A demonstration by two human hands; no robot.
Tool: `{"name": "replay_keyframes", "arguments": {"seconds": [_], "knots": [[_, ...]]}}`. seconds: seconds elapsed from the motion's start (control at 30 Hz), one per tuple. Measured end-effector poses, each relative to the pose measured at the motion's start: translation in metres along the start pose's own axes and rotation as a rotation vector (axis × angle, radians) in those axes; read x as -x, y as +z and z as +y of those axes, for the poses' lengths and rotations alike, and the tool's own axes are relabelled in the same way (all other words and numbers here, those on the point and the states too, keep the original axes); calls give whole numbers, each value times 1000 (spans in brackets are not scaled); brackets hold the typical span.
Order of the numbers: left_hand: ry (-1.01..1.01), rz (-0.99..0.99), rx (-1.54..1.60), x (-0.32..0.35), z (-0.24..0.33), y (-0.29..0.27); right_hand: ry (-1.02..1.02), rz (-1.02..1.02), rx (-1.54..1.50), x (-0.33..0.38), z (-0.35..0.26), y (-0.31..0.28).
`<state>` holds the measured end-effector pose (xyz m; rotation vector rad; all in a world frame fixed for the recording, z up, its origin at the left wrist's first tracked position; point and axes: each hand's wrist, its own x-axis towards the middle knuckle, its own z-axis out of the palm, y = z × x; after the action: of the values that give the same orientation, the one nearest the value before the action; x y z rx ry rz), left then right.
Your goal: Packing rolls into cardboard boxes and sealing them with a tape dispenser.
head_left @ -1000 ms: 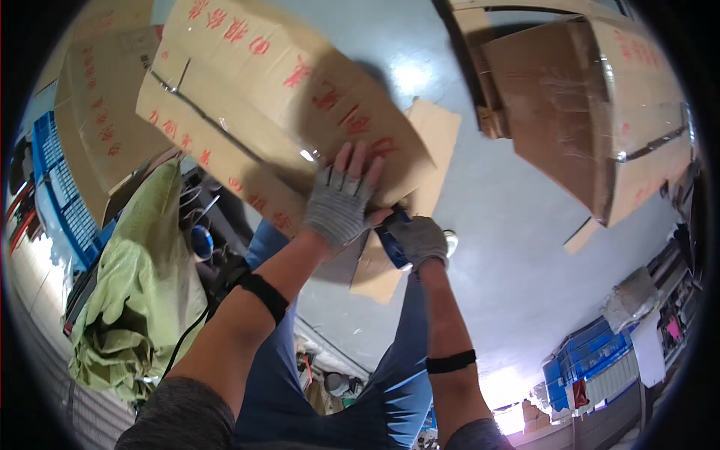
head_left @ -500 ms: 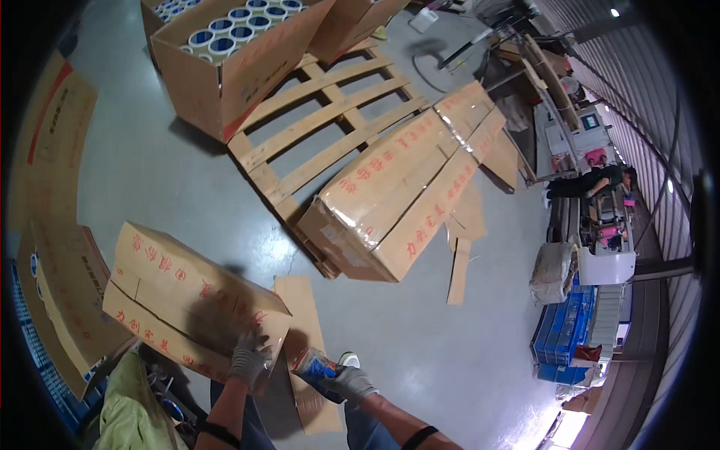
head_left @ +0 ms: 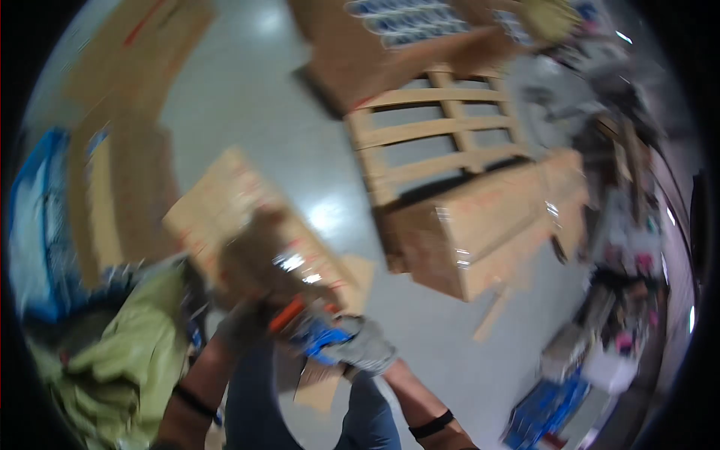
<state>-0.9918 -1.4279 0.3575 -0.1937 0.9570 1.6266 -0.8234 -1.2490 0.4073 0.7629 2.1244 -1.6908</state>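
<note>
My right hand (head_left: 367,346), in a grey glove, is closed around a blue and orange tape dispenser (head_left: 322,337). The dispenser is at the near end of a long brown cardboard box (head_left: 225,214) in front of me. Bright glints show on a shiny patch of that box's top, close to the dispenser. At the box's near left side is my left hand (head_left: 244,328), also gloved; motion blur and shadow hide its fingers. Both forearms wear a black band.
A taped long box (head_left: 480,225) lies by a wooden pallet (head_left: 412,133). Beyond, an open carton (head_left: 337,64) holds several rolls. A green cloth or sack (head_left: 142,337) and cardboard (head_left: 135,195) are at left. Flat cardboard (head_left: 319,386) lies by my legs.
The view has swung, shifting the scene rightward and blurring it. My right hand has brought the tape dispenser from beside the near box to its end, close to my left hand.
</note>
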Motion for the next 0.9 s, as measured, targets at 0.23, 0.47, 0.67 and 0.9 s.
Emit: {"name": "replay_keyframes", "arguments": {"seconds": [0.23, 0.47, 0.67, 0.9], "knots": [[-161, 332, -508, -7, 47, -80, -28, -28, 274, -72, -23, 73], [555, 809, -1420, -40, 138, -258, 63, 35, 480, -119, -71, 74], [382, 817, -588, -72, 223, -261, 130, -3, 282, -145, -83, 86], [498, 1250, -38, -28, 163, -337, 52, -236, 790, -301, -183, 73]]}}
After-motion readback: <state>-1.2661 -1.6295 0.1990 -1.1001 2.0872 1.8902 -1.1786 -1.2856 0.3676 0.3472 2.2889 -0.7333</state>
